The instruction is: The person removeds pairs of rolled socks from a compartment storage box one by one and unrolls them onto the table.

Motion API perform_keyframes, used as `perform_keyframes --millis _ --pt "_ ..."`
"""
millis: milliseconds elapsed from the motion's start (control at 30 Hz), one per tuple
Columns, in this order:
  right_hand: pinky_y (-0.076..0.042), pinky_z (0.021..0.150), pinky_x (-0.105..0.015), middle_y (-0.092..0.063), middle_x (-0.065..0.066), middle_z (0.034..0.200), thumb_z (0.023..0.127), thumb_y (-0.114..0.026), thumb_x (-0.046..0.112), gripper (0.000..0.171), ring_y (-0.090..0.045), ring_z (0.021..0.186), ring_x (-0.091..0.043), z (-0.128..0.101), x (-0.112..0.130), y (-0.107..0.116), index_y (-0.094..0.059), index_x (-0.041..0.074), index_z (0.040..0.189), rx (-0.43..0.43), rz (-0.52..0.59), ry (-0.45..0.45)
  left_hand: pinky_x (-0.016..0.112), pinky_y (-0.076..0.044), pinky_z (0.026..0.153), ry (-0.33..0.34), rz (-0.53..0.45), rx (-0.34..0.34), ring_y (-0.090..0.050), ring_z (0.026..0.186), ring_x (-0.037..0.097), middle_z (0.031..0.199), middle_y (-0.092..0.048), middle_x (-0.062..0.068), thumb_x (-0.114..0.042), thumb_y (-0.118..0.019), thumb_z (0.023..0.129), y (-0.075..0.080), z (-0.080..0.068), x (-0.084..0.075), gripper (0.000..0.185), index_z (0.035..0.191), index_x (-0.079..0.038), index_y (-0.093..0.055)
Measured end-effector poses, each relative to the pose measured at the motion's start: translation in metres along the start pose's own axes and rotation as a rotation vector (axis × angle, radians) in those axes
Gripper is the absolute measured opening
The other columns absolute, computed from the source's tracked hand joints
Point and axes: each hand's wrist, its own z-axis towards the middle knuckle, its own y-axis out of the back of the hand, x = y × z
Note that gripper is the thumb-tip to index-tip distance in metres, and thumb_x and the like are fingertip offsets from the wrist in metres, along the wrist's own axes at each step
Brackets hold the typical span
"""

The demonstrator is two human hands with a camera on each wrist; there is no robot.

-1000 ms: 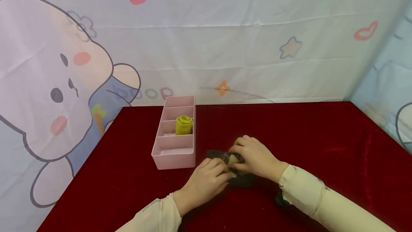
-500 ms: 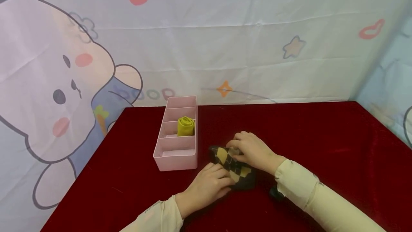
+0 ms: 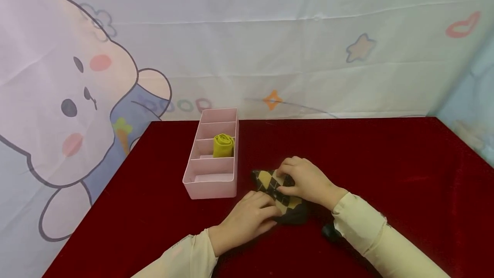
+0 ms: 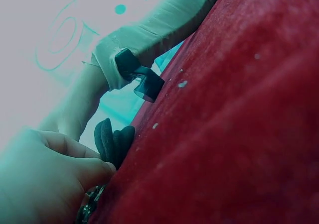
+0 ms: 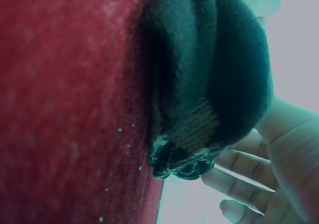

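Observation:
A dark argyle sock (image 3: 288,204) with tan diamonds lies folded on the red cloth (image 3: 366,153). My left hand (image 3: 252,214) holds its near left side, fingers bent over the knit. At the far right side, my right hand (image 3: 306,181) grips the fabric, thumb and fingers apart across it. The left wrist view shows the left thumb (image 4: 102,170) against the dark folds. In the right wrist view the sock (image 5: 224,69) shows stacked fuzzy layers and a patterned edge, with fingers (image 5: 244,169) behind it. Part of the sock is hidden under both hands.
Left of the hands stands a pink box (image 3: 211,190) with several compartments. A rolled yellow cloth (image 3: 223,147) stands in one of them. A dark strap-like piece (image 4: 139,74) hangs at the right cuff. A printed curtain (image 3: 301,55) backs the table.
The sock was bunched and mostly covered by the hands; its diamond pattern now lies spread out. The hands have moved slightly apart. The head view has shifted a little.

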Motion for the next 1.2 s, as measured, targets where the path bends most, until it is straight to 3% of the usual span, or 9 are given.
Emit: perform_keyframes --millis 267,567,1200 --pt "-0.049 0.089 -0.04 -0.064 -0.003 0.111 0.077 -0.079 0.033 0.043 -0.059 0.102 -0.021 0.0 -0.004 -0.001 -0.067 0.011 0.112 0.043 -0.031 -0.041 0.023 -0.045 0.08 -0.007 -0.038 -0.006 -0.057 0.091 0.009 0.094 -0.062 -0.007 -0.025 -0.076 0.079 0.0 0.0 0.001 0.018 0.095 -0.023 -0.067" --pt "-0.049 0.09 -0.041 -0.065 -0.005 0.113 0.083 -0.074 0.026 0.037 -0.059 0.105 -0.024 0.001 -0.01 -0.004 -0.067 0.012 0.116 0.036 0.019 -0.134 0.023 -0.046 0.078 0.012 -0.064 0.021 -0.058 0.092 0.01 0.095 -0.062 -0.007 -0.024 -0.075 0.08 0.002 0.0 0.001 0.017 0.095 -0.023 -0.067" --pt "-0.046 0.078 -0.034 -0.06 -0.006 0.097 0.079 -0.078 0.019 0.029 -0.053 0.089 -0.022 0.004 -0.016 -0.007 -0.071 0.01 0.106 -0.133 -0.006 -0.166 0.022 -0.045 0.077 0.005 -0.073 0.025 -0.057 0.091 0.01 0.097 -0.063 -0.007 -0.023 -0.075 0.081 0.001 0.001 0.001 0.017 0.097 -0.023 -0.067"
